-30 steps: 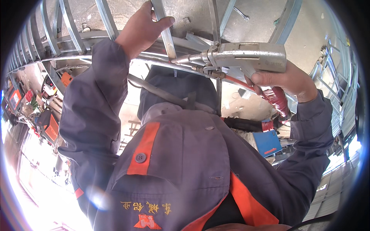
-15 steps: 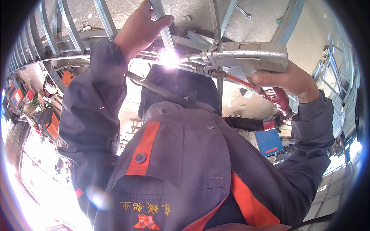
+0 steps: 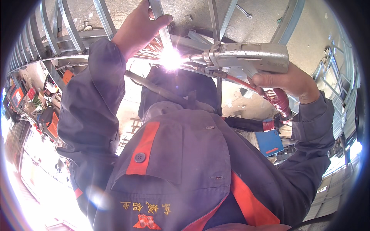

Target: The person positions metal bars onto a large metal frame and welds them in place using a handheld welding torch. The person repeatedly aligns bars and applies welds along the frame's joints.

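Note:
My left hand (image 3: pixel 138 30) is wrapped round an upright metal bar (image 3: pixel 165 35) at the top, thumb across its near side. In my right hand (image 3: pixel 291 82) is a grey pistol-shaped welding gun (image 3: pixel 248 53), its nozzle pointing left. A bright white arc (image 3: pixel 170 59) burns at the nozzle tip, at the foot of the bar, and its glare hides the joint. Sparks (image 3: pixel 148 51) spray left below my left hand. A red-wrapped cable (image 3: pixel 278 101) hangs from the gun's grip.
A row of metal bars (image 3: pixel 71 32) joined to a long rail runs off left. A wrench (image 3: pixel 243 11) lies on the floor beyond. At the lower right stands a blue box (image 3: pixel 269 142); metal frames (image 3: pixel 343 77) lean further right. Tools and orange cases (image 3: pixel 50 123) clutter the left.
The arc glows larger, and sparks now fly out to its left. Both hands, the bar and the welding gun have hardly moved.

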Motion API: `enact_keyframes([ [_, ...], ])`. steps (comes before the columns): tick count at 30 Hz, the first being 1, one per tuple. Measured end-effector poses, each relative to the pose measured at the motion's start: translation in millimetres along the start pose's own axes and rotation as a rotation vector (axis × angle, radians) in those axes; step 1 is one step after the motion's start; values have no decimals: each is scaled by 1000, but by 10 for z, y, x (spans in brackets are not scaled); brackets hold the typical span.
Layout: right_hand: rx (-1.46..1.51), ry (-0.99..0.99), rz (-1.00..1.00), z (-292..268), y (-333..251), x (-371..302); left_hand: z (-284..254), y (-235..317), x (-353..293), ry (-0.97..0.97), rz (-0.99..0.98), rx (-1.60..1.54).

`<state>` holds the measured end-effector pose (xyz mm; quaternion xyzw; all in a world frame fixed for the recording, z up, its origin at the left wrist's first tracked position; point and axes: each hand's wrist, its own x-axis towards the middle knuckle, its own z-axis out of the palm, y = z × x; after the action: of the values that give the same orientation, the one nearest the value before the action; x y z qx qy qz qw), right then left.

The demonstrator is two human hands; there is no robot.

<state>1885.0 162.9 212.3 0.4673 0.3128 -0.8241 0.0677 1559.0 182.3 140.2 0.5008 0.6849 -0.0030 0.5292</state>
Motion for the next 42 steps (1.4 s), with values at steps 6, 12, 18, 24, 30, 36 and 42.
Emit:
enact_keyframes([
  [6, 29, -12, -11, 6, -9, -28, 46, -382, 171, -4, 162, -70],
  [12, 1, 2, 32, -7, 14, -45, 63, -366, 152, 1, 117, -103],
  [18, -16, 24, 43, -24, 49, -88, 71, -320, 130, -12, 87, -193],
  [24, -18, 18, 37, -32, 82, -96, 64, -349, 140, -36, 106, -202],
  [30, -30, 45, 66, -30, 102, -136, 83, -377, 168, -18, 142, -193],
  [36, -32, 30, 47, -10, 116, -152, 80, -454, 194, -1, 146, -177],
  [42, -5, 37, 55, 25, 89, -166, 54, -283, 122, 10, 182, -150],
])
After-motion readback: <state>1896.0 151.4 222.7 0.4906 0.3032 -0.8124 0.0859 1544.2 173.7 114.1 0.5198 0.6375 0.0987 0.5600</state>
